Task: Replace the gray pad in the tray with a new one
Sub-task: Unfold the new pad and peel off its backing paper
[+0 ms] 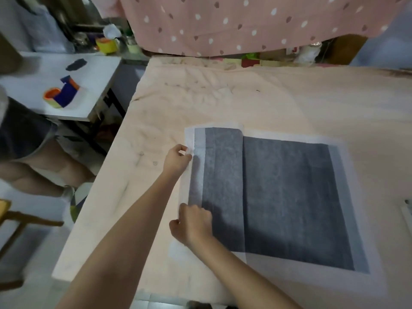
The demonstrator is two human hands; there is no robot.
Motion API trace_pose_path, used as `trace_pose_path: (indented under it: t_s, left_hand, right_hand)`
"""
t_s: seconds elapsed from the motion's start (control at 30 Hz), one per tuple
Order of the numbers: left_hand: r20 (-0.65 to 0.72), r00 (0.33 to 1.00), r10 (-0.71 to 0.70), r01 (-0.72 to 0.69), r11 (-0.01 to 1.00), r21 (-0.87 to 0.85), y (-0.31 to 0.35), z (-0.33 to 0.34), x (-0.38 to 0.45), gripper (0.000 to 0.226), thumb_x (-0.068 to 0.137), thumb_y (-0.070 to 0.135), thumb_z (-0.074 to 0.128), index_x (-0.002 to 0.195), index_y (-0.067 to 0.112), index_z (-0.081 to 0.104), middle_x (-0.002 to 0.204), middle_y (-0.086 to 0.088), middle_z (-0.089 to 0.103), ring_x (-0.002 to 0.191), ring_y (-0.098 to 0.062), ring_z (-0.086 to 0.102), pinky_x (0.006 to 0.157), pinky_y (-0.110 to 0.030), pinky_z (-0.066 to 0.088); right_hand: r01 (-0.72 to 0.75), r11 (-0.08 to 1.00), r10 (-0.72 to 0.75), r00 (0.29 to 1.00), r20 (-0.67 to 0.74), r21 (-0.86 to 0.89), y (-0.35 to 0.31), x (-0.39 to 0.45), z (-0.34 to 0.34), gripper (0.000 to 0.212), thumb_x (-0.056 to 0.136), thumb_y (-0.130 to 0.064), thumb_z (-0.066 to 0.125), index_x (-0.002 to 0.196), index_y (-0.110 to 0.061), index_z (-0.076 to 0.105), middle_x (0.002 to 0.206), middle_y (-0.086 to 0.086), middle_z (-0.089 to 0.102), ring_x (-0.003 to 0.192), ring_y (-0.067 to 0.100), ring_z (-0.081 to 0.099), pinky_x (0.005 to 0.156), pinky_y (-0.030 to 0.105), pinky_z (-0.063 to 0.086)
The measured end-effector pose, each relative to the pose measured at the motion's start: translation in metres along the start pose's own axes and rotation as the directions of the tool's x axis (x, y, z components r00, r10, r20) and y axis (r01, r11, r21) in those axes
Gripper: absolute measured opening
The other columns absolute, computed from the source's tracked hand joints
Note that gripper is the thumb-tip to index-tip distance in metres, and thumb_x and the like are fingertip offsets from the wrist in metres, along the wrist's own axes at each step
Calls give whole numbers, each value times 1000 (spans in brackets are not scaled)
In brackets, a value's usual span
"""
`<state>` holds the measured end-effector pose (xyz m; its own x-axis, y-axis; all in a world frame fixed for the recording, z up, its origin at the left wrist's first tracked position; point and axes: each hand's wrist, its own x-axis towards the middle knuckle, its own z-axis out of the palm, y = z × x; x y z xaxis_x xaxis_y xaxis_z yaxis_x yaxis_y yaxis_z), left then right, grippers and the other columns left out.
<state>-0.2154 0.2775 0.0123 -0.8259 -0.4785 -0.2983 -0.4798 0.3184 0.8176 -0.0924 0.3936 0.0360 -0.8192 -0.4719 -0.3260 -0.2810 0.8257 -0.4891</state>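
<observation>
Head view: left hand (pixel 177 158) pinches the white left edge of the gray pad (pixel 287 197), fingers curled; right hand (pixel 192 225) grips the same edge nearer the camera. Pad lies partly unfolded on a pink-covered bed (pixel 223 97). White side table (pixel 55 85) at left, dotted pink curtain (pixel 245 23) behind.

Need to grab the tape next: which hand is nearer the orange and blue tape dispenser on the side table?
Left. The left hand pinches the pad's far left edge, closest to the dispenser. The right hand holds the same edge lower down, farther away.
</observation>
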Motion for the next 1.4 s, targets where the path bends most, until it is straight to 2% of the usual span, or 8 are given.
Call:
trace_pose_path:
  t_s: [0.23, 0.53, 0.67, 0.8, 0.9, 1.03, 1.17, 1.4]
  left_hand:
    - [2, 1000, 19, -19, 994, 108, -28, -27, 23, 17, 84, 12, 53, 100, 12, 59, 66, 0, 56, 62, -23, 52, 62, -29, 41]
    - [-53, 987, -155, 164, 939, 302, -52, -15, 22, 48, 86, 16, 59, 121, -10, 40, 126, -28, 44, 112, -42, 48, 91, -44, 44]
    - [-42, 968, 246, -170, 773, 612, -52, -3, -21, 57, 83, 20, 63, 129, -6, 42, 131, -26, 43, 118, -40, 43, 94, -46, 37]
    - [344, 808, 479, -587, 601, 543, -58, 41, -79, 60, 92, 30, 52, 145, 8, 33, 151, -14, 31, 141, -31, 25, 114, -42, 20]
    - [517, 699, 495, -715, 452, 534, -60, 84, -113, 57, 99, 38, 33, 149, 14, 22, 157, -7, 18, 146, -25, 10, 120, -42, 5]
    - [543, 743, 391, -669, 402, 625, -69, 114, -132, 56, 101, 41, 19, 151, 16, 11, 159, -5, 5, 147, -22, 1, 120, -42, -4]
    - [504, 735, 453, -669, 360, 651, -88, 99, -133, 55, 99, 37, 21, 145, 11, 33, 153, -10, 29, 142, -26, 26, 116, -47, 18]
    - [380, 827, 415, -548, 444, 709, -103, 80, -136, 63, 96, 46, 12, 148, 13, 24, 156, -7, 22, 145, -23, 17, 119, -41, 9]
  right_hand:
    - [-26, 998, 25, 1000, 6, 50, -36, 28, 29, 12, 87, -17, 43, 76, -12, 43, 70, 5, 52, 63, 27, 51, 58, 30, 34]
    - [-183, 983, 176, 951, -255, -3, 10, 19, 39, 20, 85, -26, 52, 90, -8, 60, 91, 11, 60, 83, 28, 59, 56, 32, 39]
    - [-390, 920, 340, 836, -430, -33, 93, -10, 11, 12, 68, -11, 72, 67, -4, 62, 70, 13, 58, 66, 31, 59, 50, 34, 47]
    - [-439, 884, 345, 844, -411, -161, 163, -35, -7, 20, 78, -11, 65, 94, 1, 66, 97, 19, 63, 90, 37, 60, 75, 44, 50]
    - [-362, 905, 249, 877, -410, -225, 184, -48, -4, 37, 82, -15, 61, 116, 0, 63, 125, 19, 59, 116, 35, 56, 93, 47, 47]
    - [-277, 908, 175, 933, -316, -315, 199, -61, 5, 54, 94, -31, 28, 138, -3, 45, 146, 13, 41, 137, 28, 37, 111, 48, 28]
    - [-241, 902, 169, 960, -221, -357, 231, -75, 7, 56, 100, -39, 15, 148, -12, 21, 157, 5, 19, 145, 18, 10, 119, 40, 9]
    - [-216, 907, 158, 970, -183, -361, 288, -107, -12, 69, 93, -52, -8, 148, -15, 5, 155, -2, -2, 144, 11, -6, 119, 35, 1]
